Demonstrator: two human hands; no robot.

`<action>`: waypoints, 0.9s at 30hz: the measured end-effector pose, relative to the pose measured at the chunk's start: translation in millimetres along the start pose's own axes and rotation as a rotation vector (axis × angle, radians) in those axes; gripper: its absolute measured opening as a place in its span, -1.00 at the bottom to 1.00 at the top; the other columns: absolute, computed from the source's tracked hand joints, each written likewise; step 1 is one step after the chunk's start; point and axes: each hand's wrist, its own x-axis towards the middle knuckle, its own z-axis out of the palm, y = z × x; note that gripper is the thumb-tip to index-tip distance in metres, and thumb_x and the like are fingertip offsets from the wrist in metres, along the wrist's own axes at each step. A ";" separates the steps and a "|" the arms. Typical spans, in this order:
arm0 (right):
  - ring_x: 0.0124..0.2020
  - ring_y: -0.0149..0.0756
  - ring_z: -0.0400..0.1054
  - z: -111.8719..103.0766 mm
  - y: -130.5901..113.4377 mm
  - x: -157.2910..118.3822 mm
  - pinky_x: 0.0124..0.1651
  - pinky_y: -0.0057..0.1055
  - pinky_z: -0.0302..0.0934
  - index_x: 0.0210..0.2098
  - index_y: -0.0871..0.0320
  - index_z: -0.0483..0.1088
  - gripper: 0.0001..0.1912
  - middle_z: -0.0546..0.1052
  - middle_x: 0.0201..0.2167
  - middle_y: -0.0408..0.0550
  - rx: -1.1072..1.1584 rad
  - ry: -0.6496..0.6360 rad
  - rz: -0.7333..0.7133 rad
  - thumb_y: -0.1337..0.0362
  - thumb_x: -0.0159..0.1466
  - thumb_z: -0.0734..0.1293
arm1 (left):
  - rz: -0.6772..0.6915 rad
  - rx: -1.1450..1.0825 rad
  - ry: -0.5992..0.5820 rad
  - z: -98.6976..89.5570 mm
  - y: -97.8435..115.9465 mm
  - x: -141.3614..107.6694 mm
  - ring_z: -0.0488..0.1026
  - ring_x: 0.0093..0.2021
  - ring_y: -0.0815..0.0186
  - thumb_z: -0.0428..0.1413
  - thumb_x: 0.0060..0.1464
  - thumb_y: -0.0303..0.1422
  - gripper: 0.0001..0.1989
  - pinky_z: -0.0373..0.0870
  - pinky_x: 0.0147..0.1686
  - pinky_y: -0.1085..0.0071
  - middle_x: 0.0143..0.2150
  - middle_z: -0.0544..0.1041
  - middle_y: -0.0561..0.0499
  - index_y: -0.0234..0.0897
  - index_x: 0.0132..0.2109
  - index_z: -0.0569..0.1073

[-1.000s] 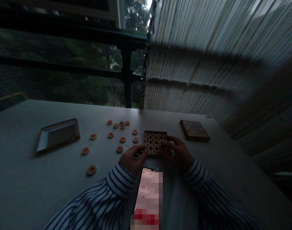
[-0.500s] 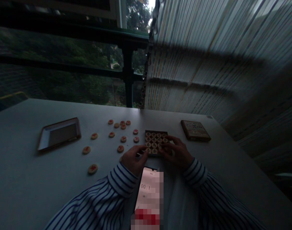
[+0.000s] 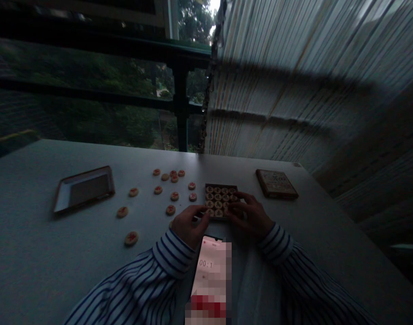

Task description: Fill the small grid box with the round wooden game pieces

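A small square box [image 3: 221,185] of Chinese chess pieces lies in front of me, with rows of dark-marked pieces [image 3: 218,205] face up in it. My left hand [image 3: 190,225] is closed at the lower left corner of the box, thumb and fingertips on its edge. From the right side, my right hand [image 3: 252,217] grips the box with curled fingers, which cover its lower right corner. Whether a piece is under those fingertips I cannot tell. Red-marked pieces [image 3: 174,196] lie scattered to the left, and one near my left hand is mostly hidden.
An open, shallow box tray [image 3: 84,192] stands at the left, while a closed flat box [image 3: 276,183] lies at the right. A phone [image 3: 206,264] with a timer is between my forearms. Beyond the white table [image 3: 74,262] are a railing and a striped curtain [image 3: 260,90].
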 end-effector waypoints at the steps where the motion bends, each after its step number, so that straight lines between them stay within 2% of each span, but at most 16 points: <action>1: -0.10 -0.11 0.25 0.1 -0.1 0.0 -0.16 -0.12 0.20 -0.32 0.08 0.45 -0.78 0.35 -0.08 0.08 -0.001 0.005 0.002 0.15 0.07 0.29 | -0.005 -0.002 -0.003 0.0 -0.1 0.1 0.44 -0.43 0.34 0.03 -0.05 -0.30 -0.81 0.41 -0.44 0.45 -0.39 0.50 -0.04 -0.30 -0.29 0.43; 11: -0.10 -0.11 0.24 -1.0 1.8 2.3 -0.16 -0.11 0.20 -0.30 0.10 0.43 -0.77 0.36 -0.10 0.08 0.006 0.027 -0.023 0.17 0.05 0.31 | -0.016 -0.026 0.032 1.3 -0.4 -0.9 0.44 -0.45 0.35 0.05 -0.07 -0.30 -0.82 0.41 -0.46 0.47 -0.41 0.50 -0.03 -0.29 -0.31 0.44; 27: -0.09 -0.10 0.24 -1.9 -1.4 2.0 -0.15 -0.10 0.19 -0.30 0.08 0.45 -0.80 0.37 -0.09 0.07 0.016 -0.015 -0.013 0.22 0.06 0.31 | 0.013 0.002 0.017 0.3 -0.5 -0.5 0.45 -0.43 0.35 0.03 -0.05 -0.32 -0.81 0.41 -0.44 0.46 -0.38 0.51 -0.04 -0.31 -0.29 0.43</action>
